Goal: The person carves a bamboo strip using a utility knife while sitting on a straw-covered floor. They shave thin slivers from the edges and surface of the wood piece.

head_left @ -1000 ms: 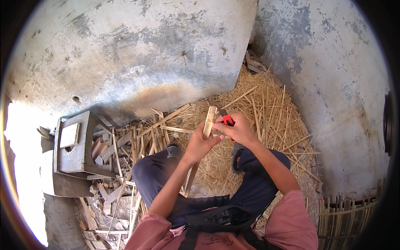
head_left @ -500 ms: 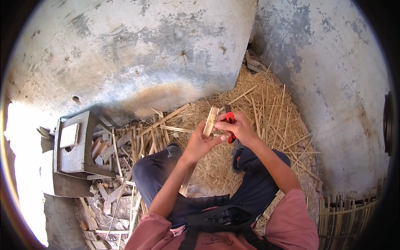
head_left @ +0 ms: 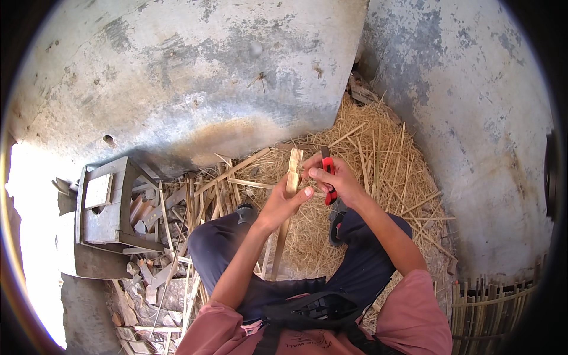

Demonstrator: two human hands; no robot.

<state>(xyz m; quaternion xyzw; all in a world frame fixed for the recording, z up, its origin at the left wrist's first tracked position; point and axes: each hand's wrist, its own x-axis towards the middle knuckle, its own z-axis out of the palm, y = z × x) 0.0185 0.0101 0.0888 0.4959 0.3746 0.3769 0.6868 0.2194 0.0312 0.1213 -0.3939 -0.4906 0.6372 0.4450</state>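
A pale split bamboo strip (head_left: 295, 162) stands up out of my left hand (head_left: 280, 205), its upper end notched. My left fingers are closed round it, with the thumb out to the right; its lower part runs down between my legs. To its right, my right hand (head_left: 343, 182) is wrapped round a red-and-black utility knife (head_left: 328, 169), whose dark end points upward. The right fingertips are close to the strip; whether they touch it I cannot tell.
Straw-like shavings (head_left: 378, 148) and loose bamboo strips cover the floor. A worn wooden box (head_left: 109, 207) and rubble (head_left: 157, 278) lie on the left. Peeling walls (head_left: 461, 118) rise ahead and right; a slatted bamboo piece (head_left: 491, 307) stands at lower right.
The strip's upper end has shifted slightly left and up and stands more upright. My right hand has drawn away from it a little, still holding the knife.
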